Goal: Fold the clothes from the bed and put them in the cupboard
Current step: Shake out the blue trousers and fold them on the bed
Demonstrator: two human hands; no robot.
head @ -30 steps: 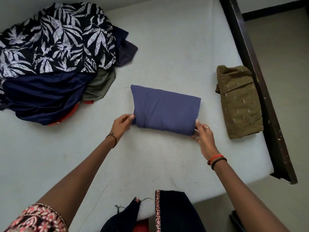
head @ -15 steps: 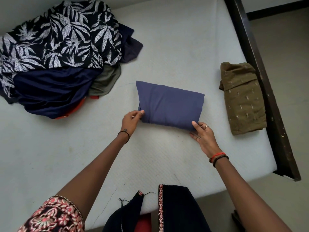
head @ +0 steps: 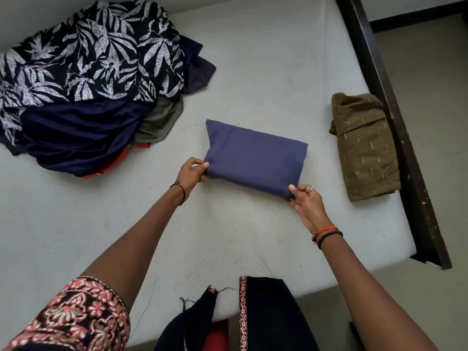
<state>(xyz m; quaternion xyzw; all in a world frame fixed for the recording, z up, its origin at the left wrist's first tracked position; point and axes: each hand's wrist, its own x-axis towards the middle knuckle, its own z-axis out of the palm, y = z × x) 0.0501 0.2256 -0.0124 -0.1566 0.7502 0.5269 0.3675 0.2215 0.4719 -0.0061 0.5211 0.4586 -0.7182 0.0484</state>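
a folded blue garment [head: 255, 158] lies flat near the middle of the mattress [head: 253, 59], its near edge held between the two hands. the left hand [head: 191, 172] pinches its near left corner with thumb and curled fingers, and the right hand [head: 305, 201] pinches its near right corner the same way. a folded olive garment [head: 364, 148] lies apart from it by the mattress's right edge, just beside the dark wooden bed frame [head: 395, 122]. a heap of unfolded clothes [head: 76, 133] sits toward the far left corner, topped by a dark leaf-print piece [head: 96, 51], well apart from the blue one. bare mattress lies between the blue garment and both of them. the person's dark embroidered-trim clothing [head: 266, 312] hangs over the near edge.
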